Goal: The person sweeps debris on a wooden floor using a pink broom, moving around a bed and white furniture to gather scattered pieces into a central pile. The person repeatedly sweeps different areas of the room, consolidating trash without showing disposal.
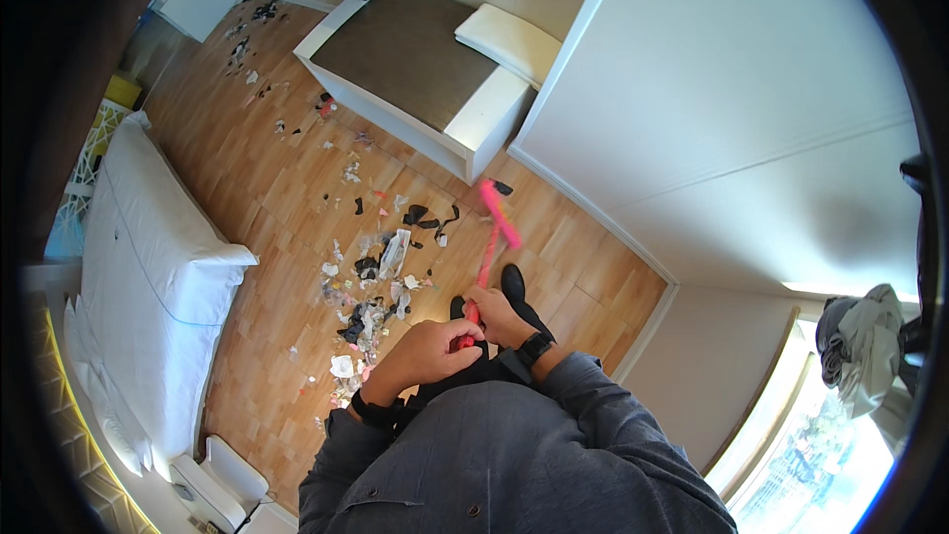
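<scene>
Both my hands grip the red handle of a pink-headed broom (501, 213). My left hand (430, 351) closes round the upper end of the handle, and my right hand (495, 317) holds it just beyond, nearer the head. The broom head rests at or just over the wood-look floor, by a dark scrap (503, 188) near the corner of a white bench; it looks slightly blurred. To the left of the broom lies a long scatter of torn paper and plastic scraps (363, 322), black, white and pink. A crumpled white wrapper (395, 254) lies among them.
A white-sheeted bed (163, 237) stands at the left. The low bench (385, 107) with a brown top and a folded white cushion (508, 41) is ahead, beside a white wall panel (712, 74). More scraps (239, 52) trail to the far left. Clothes (860, 348) hang at the right, near a window.
</scene>
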### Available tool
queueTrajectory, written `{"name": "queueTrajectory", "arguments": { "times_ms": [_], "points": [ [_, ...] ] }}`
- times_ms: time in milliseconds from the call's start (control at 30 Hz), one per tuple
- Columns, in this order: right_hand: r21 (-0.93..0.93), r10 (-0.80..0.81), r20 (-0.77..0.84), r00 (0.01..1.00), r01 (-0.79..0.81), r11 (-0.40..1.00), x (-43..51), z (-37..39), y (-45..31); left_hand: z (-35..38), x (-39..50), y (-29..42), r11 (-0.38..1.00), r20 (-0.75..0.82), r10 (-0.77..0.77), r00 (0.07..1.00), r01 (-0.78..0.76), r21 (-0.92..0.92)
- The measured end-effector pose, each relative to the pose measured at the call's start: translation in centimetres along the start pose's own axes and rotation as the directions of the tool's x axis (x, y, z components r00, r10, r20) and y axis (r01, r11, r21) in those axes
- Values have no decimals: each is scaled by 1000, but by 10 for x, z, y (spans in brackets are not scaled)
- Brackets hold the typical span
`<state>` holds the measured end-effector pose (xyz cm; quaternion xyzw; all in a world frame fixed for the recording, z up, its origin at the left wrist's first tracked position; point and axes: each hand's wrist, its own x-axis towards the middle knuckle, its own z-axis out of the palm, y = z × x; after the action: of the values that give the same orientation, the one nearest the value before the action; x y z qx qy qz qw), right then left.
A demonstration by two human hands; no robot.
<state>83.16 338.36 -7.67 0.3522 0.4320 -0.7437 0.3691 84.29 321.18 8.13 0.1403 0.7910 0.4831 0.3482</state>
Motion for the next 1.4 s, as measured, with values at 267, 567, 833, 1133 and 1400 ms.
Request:
{"name": "queueTrajectory", "arguments": {
  "times_ms": [267,567,833,1133,1400],
  "points": [
    [-315,162,-36,986,-166,935,86,-43,-77,10,29,-29,922,-91,-238,967,196,-335],
    [-235,509,288,811,-455,859,104,-8,-111,24,62,-31,696,-317,-501,806,157,-700],
    [-514,525,390,756,-294,806,84,4,-123,59,64,-54,732,-482,-500,719,53,-679],
    [-859,655,327,682,-75,506,35,52,-139,106,47,-97,185,-354,-706,613,-324,-928],
    [-945,908,137,396,-222,239,-33,132,-67,114,19,-159,-236,-467,-736,489,-833,-500]
  ]
}}
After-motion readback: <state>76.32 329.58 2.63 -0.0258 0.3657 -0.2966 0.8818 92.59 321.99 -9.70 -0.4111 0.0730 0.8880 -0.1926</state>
